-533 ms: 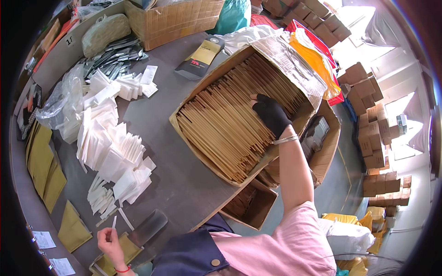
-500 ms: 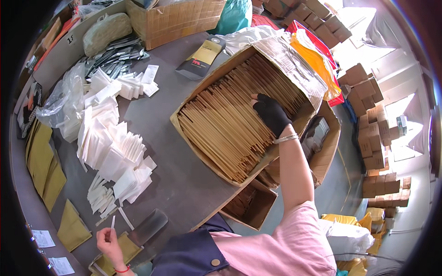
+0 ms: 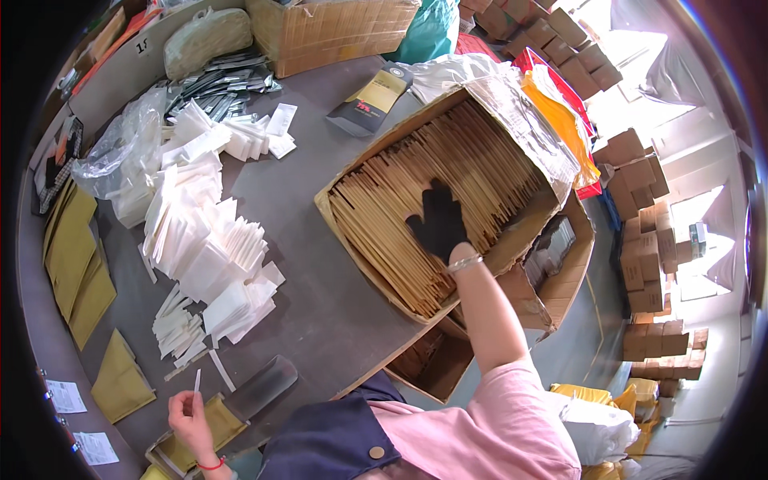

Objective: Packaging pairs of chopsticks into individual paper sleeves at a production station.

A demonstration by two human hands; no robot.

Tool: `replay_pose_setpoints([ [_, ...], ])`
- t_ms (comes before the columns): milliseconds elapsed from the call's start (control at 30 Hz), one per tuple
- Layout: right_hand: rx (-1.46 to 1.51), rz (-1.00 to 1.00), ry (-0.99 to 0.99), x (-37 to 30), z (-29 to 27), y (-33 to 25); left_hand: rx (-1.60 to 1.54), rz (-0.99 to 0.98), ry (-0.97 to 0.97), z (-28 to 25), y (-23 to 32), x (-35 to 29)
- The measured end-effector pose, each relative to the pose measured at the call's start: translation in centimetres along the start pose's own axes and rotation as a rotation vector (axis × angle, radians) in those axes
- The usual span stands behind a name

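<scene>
My right hand (image 3: 442, 222), in a black glove, lies spread on the upper edges of brown paper envelopes (image 3: 376, 240) packed upright in a big open cardboard box (image 3: 334, 228). Its fingers are apart, and no envelope is gripped. At the lower left my bare left hand (image 3: 190, 424) pinches a thin white strip (image 3: 198, 379) that points upward. Beside that hand lies a yellow-brown envelope (image 3: 220, 419). A dark, glossy curved piece (image 3: 270, 390) sits just past it on the grey table (image 3: 308, 280).
White paper packets (image 3: 210, 248) are heaped at left centre. Yellow-brown envelopes (image 3: 76, 268) line the left edge. A black and gold pouch (image 3: 372, 100) lies behind the big box. Another open carton (image 3: 572, 268) stands to its right, and a lower one (image 3: 432, 364) sits below the table edge.
My right hand has slid left and nearer across the envelope tops, and its fingers have spread. The left hand still pinches the strip. The whole view has shifted slightly.
</scene>
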State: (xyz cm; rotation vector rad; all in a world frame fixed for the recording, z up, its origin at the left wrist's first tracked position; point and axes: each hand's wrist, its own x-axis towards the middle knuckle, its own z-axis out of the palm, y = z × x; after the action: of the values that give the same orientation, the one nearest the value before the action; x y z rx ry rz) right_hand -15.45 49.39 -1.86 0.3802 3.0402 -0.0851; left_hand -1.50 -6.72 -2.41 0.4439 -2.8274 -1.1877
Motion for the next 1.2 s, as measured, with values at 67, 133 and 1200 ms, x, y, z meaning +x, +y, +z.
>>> replay_pose_setpoints([
  [67, 0.005, -0.028, 0.028, -1.6, 1.0, -2.2, 0.01, 0.005, -0.004, 0.2, 0.1, 0.0],
  [133, 0.015, -0.046, 0.038, -3.0, 1.5, -4.2, 0.018, 0.015, -0.011, 0.4, -0.1, 0.1],
  [1200, 0.216, 0.298, 0.184, -4.8, 0.0, 0.8, -0.21, 0.291, -0.011, 3.6, 5.9, 1.7],
])
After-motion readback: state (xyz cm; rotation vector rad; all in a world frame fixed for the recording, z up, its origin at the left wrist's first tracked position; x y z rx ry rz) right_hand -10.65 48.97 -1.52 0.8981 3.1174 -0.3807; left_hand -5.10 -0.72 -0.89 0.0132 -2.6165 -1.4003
